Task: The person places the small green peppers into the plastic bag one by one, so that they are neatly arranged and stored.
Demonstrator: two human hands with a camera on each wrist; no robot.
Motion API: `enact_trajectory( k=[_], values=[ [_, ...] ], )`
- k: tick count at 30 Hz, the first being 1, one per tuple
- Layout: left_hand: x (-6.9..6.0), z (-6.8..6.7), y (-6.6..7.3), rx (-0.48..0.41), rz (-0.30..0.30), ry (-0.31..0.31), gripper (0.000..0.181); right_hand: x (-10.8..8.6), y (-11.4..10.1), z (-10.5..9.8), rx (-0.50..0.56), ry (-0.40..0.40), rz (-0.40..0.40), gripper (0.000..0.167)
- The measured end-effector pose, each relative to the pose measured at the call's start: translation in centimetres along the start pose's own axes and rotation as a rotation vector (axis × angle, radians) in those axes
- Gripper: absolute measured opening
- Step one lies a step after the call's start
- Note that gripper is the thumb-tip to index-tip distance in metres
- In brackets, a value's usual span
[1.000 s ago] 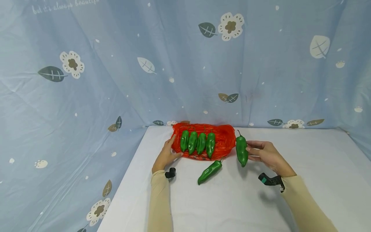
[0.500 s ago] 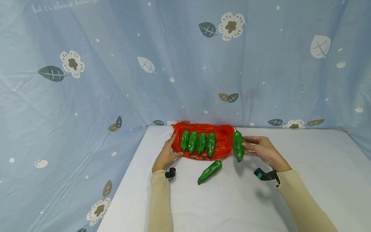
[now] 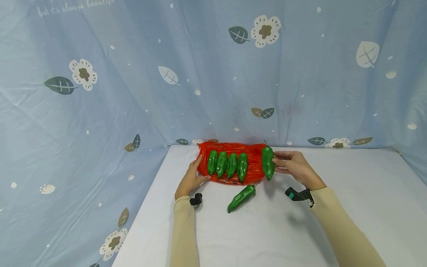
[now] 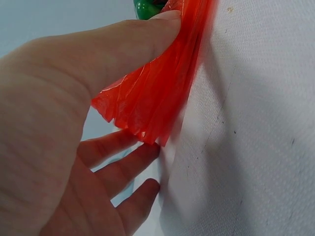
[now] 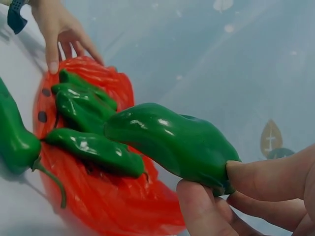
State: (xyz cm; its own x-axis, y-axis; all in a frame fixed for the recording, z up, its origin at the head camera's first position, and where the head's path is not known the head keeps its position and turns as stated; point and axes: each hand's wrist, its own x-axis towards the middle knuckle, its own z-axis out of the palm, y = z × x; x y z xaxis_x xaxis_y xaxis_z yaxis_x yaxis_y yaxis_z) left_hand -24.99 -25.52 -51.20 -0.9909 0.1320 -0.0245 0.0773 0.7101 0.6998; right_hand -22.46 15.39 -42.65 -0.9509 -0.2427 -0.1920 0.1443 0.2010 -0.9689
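Note:
My right hand [image 3: 297, 168] pinches a green pepper [image 3: 268, 163] between thumb and fingers, stem end up in the head view. It is over the right end of a red plastic bag [image 3: 254, 161] spread on the table. Several green peppers [image 3: 222, 165] lie in a row on the bag. At the bag's left end, my left hand [image 3: 190, 182] touches the edge, its thumb [image 4: 147, 37] resting on the red plastic and its other fingers spread behind. One more green pepper [image 3: 241, 198] lies slanted on the table in front of the bag.
A white cloth [image 3: 233, 237] covers the table. Blue patterned fabric [image 3: 213, 92] hangs behind it and down its left side, close behind the bag. Both wrists carry black devices [image 3: 298, 194].
My right hand has carried the pepper leftward and slightly back, from beside the bag to over its right end. My left hand, the bag and the other peppers have stayed put.

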Motion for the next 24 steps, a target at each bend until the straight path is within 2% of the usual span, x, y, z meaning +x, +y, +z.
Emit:
enact_trajectory(
  k=[13, 24],
  values=[
    [0.1, 0.0, -0.1, 0.003, 0.016, 0.002, 0.101, 1.9, -1.0, 1.4, 0.027, 0.004, -0.037, 0.055],
    [0.0, -0.1, 0.0, 0.000, 0.009, 0.003, 0.101, 3.7, -0.7, 2.7, 0.042, 0.027, -0.006, 0.052]
  ],
)
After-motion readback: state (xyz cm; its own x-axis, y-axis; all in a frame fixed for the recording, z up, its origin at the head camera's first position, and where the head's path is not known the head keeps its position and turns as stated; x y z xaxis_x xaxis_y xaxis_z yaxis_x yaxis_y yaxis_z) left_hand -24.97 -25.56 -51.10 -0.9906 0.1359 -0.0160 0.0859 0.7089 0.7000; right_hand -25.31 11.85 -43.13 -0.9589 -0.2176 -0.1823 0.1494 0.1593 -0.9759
